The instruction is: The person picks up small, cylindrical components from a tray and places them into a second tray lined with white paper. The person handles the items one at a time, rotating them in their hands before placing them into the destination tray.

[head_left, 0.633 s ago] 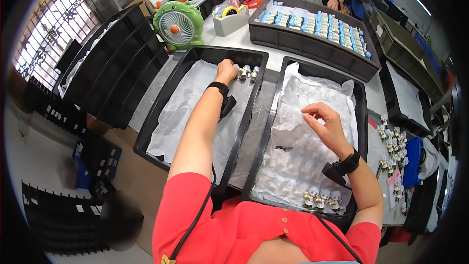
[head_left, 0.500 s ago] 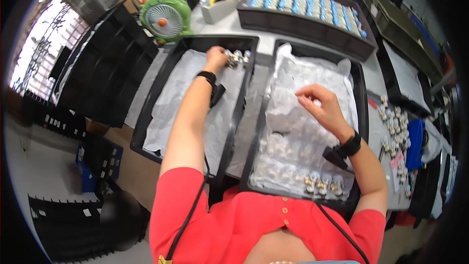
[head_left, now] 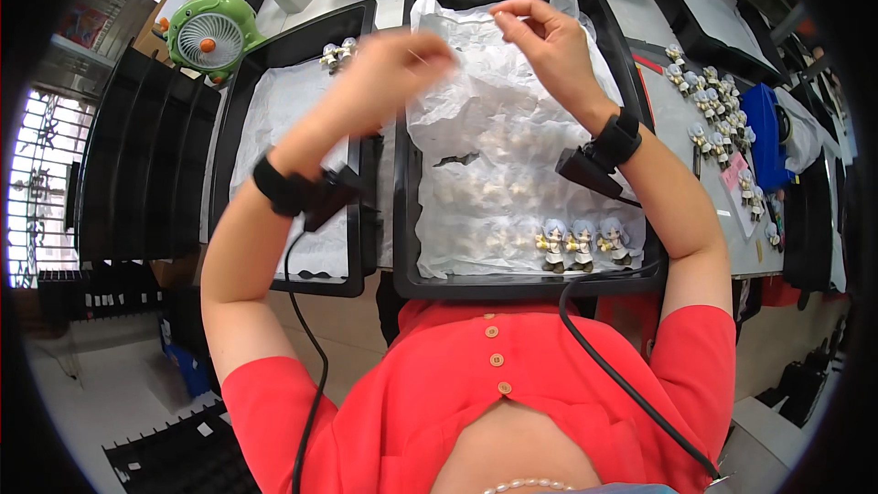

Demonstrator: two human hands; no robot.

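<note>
Crumpled white tissue paper [head_left: 521, 148] seems light, tearable, best edge-pinched; our right hand [head_left: 555, 44] curls half-open, left hand [head_left: 389, 71] blurs, and we cannot tell their hold.

Three figurines [head_left: 581, 244] sit on paper [head_left: 457, 201] in the right tray [head_left: 530, 287], left tray [head_left: 315, 287] is next door, fan [head_left: 208, 41] further left.

From my remote seat I look into a factory-like workshop: paper-lined black trays [head_left: 530, 288], a stack of black bins [head_left: 151, 160], and many similar figurines [head_left: 710, 102] clustered on a worktable [head_left: 670, 119].
</note>
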